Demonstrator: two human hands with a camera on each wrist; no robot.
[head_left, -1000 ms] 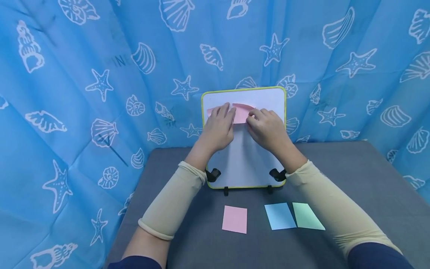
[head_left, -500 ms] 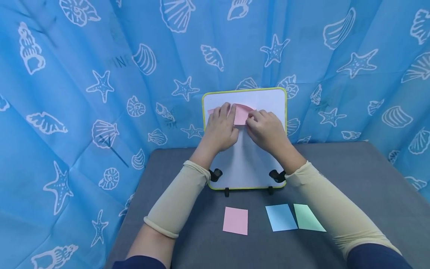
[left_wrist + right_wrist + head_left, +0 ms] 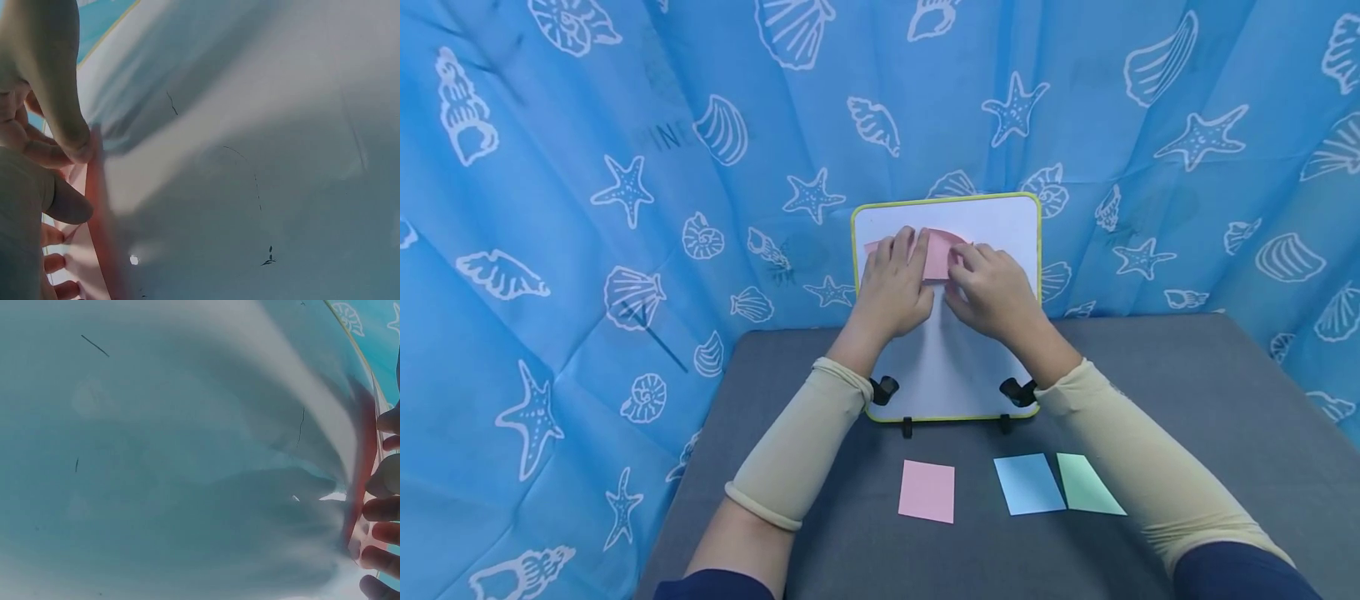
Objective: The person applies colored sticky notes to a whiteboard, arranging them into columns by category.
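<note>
A pink paper square lies against the upper part of the whiteboard, its top right edge bowing out. My left hand lies over its left side with fingers extended upward, and more pink paper shows beyond those fingers. At the right edge, my right hand pinches the square between thumb and curled fingers. The left wrist view shows the right thumb at the lower edge of the pink square. In the right wrist view the left hand's fingers overlap the paper.
On the grey table lie a pink sheet, a blue sheet and a green sheet, the green close by the right sleeve. Black clips stand at the board's lower corners. A blue shell-print curtain hangs behind.
My left hand has shifted slightly right over the pink paper. The right hand's thumb has moved a little lower at the paper's right edge. The sheets on the table stay put.
</note>
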